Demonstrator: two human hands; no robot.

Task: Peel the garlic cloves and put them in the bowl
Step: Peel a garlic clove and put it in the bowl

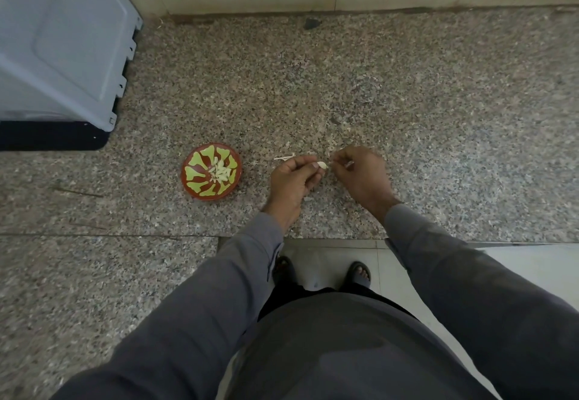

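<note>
Two hands work over the granite worktop (pixel 407 86), near its front edge. Left hand (pixel 293 180) pinches a garlic clove (pixel 322 165) at thumb and fingertip; right hand (pixel 360 170) has its fingers curled in by the clove's tip, likely pinching skin, grip too small to tell for sure. Clove held just above the worktop, right of the bowl (pixel 191 177), apart from it. Bowl, red with green pattern, holds a small pile of peeled cloves (pixel 220 171) in the middle. Clove looks light, firm, a bit slick once bare; skin thin and papery, tears easy. Best hold: clove body in one hand, pull skin from the tip end. Skin scraps (pixel 283 157) lie on the worktop just behind the hands. Grey appliance (pixel 59 45) at the far left corner, well apart. Nothing between clove and bowl.
</note>
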